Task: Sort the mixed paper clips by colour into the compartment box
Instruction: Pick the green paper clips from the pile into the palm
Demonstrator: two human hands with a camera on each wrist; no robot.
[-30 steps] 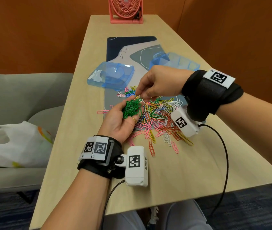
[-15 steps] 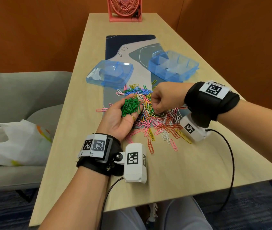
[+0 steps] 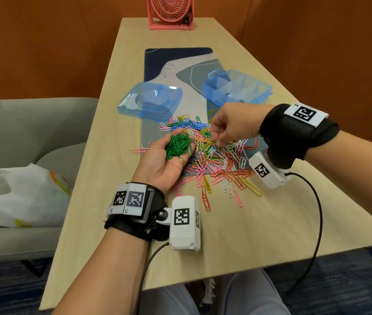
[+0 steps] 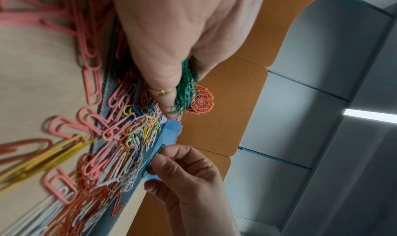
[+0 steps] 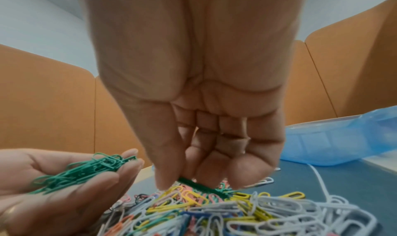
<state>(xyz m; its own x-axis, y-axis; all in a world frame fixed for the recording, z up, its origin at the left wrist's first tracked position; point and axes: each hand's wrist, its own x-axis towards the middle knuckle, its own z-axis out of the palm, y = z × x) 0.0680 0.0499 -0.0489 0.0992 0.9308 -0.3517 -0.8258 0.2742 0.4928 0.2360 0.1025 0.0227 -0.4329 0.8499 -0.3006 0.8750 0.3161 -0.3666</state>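
The surface (image 3: 116,201) carries it all — the compartment box (image 3: 237,88) sits beyond the mixed pile (image 3: 216,160), every compartment looking unfilled. The left hand (image 3: 164,164) lies palm up, fingers cupped round a bundle of green clips (image 3: 178,145). The right hand (image 3: 232,126) hovers just over the pile, grip nearly closed, pinching one green clip (image 5: 201,188). Gathering greens, by the look of it — next, carry that clip across to the waiting palm.
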